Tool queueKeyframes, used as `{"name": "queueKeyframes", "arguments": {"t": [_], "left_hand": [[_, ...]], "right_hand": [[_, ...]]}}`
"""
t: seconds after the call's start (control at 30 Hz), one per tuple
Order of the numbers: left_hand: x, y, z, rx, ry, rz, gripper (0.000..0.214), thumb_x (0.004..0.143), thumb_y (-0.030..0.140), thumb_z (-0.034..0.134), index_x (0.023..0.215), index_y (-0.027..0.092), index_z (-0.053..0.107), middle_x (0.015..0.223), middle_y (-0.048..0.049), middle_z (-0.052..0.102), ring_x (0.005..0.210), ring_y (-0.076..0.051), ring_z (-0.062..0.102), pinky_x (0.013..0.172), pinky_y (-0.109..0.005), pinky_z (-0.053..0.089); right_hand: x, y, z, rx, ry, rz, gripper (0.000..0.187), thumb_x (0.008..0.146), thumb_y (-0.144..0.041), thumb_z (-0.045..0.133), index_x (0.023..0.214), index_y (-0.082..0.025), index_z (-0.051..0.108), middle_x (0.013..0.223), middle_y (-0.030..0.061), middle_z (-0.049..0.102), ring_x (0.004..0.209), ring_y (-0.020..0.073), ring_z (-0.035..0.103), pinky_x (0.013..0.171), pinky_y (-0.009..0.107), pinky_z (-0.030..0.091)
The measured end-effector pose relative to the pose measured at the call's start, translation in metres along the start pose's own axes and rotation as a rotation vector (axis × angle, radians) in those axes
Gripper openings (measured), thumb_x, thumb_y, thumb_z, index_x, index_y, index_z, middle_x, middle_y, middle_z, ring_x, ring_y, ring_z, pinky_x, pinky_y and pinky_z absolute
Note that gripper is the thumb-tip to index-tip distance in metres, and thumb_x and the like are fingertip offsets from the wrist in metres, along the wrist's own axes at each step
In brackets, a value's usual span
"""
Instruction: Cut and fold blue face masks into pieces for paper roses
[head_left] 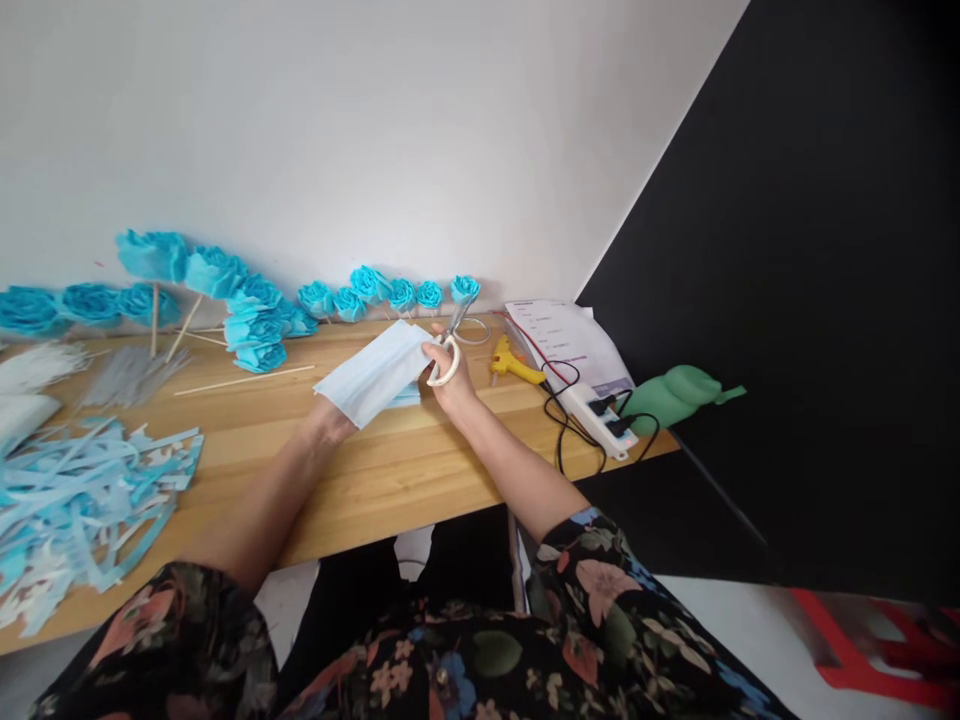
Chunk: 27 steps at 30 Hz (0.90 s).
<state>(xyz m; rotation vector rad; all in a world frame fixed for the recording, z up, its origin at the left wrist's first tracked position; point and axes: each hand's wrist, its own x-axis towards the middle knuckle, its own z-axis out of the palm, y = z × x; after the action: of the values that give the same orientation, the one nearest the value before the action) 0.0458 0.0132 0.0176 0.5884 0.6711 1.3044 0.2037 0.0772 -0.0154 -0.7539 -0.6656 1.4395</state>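
Observation:
A light blue pleated sheet, like a face mask (375, 372), is raised above the wooden table and slopes up to the right. My left hand (336, 422) is under its lower left end; the sheet hides the fingers. At the sheet's right end, my right hand (452, 385) is closed, with a thumb by the sheet's edge. That hand holds scissors (445, 364) with white handle loops, blades pointing up and away. Another light blue piece (406, 397) shows below the sheet, partly covered.
Several blue paper-like roses (255, 322) line the wall. Light blue strips (82, 500) and grey stems (129, 376) lie left on the table (345, 500). To the right are a yellow glue gun (516, 361), a power strip (604, 420) with cables, printed sheets (566, 340) and a green object (671, 395).

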Motion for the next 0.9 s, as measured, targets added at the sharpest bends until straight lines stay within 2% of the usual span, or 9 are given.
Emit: {"name": "queueKeyframes", "arguments": {"t": [0.17, 0.27, 0.43, 0.6, 0.7, 0.77, 0.9], "left_hand": [[-0.005, 0.005, 0.004, -0.011, 0.040, -0.089, 0.039, 0.101, 0.021, 0.046, 0.133, 0.021, 0.068, 0.128, -0.0087, 0.075, 0.124, -0.029, 0.068, 0.096, -0.044, 0.063], [-0.004, 0.005, 0.003, -0.032, 0.016, -0.015, 0.039, 0.101, 0.021, 0.047, 0.134, 0.020, 0.066, 0.130, -0.0100, 0.074, 0.123, -0.027, 0.069, 0.095, -0.039, 0.063], [0.003, -0.003, 0.007, -0.085, -0.029, 0.163, 0.041, 0.097, 0.016, 0.055, 0.136, 0.025, 0.066, 0.129, -0.0058, 0.075, 0.126, -0.025, 0.067, 0.106, -0.038, 0.057], [0.008, 0.005, 0.005, -0.126, 0.043, 0.171, 0.036, 0.100, 0.018, 0.052, 0.132, 0.023, 0.067, 0.126, -0.0060, 0.076, 0.124, -0.023, 0.069, 0.100, -0.032, 0.059], [0.008, 0.003, -0.002, -0.070, 0.054, 0.130, 0.031, 0.100, 0.024, 0.054, 0.126, 0.019, 0.070, 0.128, -0.0094, 0.075, 0.126, -0.025, 0.067, 0.101, -0.036, 0.059], [0.008, -0.006, -0.007, 0.033, 0.028, 0.123, 0.032, 0.092, 0.023, 0.068, 0.123, 0.020, 0.071, 0.130, -0.0101, 0.074, 0.127, -0.028, 0.066, 0.106, -0.043, 0.056], [0.001, -0.023, -0.006, 0.329, -0.021, 0.120, 0.062, 0.065, 0.016, 0.090, 0.123, 0.023, 0.071, 0.135, -0.0099, 0.071, 0.135, -0.037, 0.059, 0.118, -0.056, 0.042]], "right_hand": [[0.002, -0.002, 0.000, 0.059, 0.060, -0.051, 0.052, 0.062, -0.027, 0.077, 0.108, -0.025, 0.052, 0.082, -0.0069, 0.064, 0.072, 0.0114, 0.064, 0.061, 0.022, 0.050], [0.000, -0.001, 0.003, 0.062, 0.024, -0.023, 0.050, 0.062, -0.027, 0.077, 0.106, -0.025, 0.053, 0.083, -0.0063, 0.065, 0.072, 0.0118, 0.064, 0.059, 0.022, 0.050], [-0.007, 0.001, 0.006, 0.032, -0.012, 0.016, 0.053, 0.062, -0.028, 0.080, 0.109, -0.025, 0.054, 0.083, -0.0060, 0.065, 0.069, 0.0131, 0.063, 0.052, 0.023, 0.050], [-0.007, -0.002, 0.006, 0.072, 0.073, -0.019, 0.052, 0.062, -0.026, 0.078, 0.108, -0.025, 0.054, 0.083, -0.0065, 0.064, 0.069, 0.0118, 0.064, 0.056, 0.022, 0.053], [-0.007, -0.001, 0.006, 0.062, 0.083, -0.008, 0.052, 0.063, -0.026, 0.077, 0.108, -0.026, 0.053, 0.085, -0.0067, 0.063, 0.070, 0.0115, 0.064, 0.059, 0.023, 0.054], [-0.008, 0.000, 0.007, 0.045, 0.077, -0.006, 0.052, 0.062, -0.026, 0.077, 0.108, -0.025, 0.053, 0.087, -0.0063, 0.063, 0.071, 0.0114, 0.064, 0.060, 0.023, 0.054], [-0.011, 0.000, 0.009, 0.050, 0.098, -0.029, 0.054, 0.060, -0.027, 0.077, 0.108, -0.024, 0.055, 0.087, -0.0051, 0.063, 0.073, 0.0118, 0.063, 0.059, 0.022, 0.052]]}}
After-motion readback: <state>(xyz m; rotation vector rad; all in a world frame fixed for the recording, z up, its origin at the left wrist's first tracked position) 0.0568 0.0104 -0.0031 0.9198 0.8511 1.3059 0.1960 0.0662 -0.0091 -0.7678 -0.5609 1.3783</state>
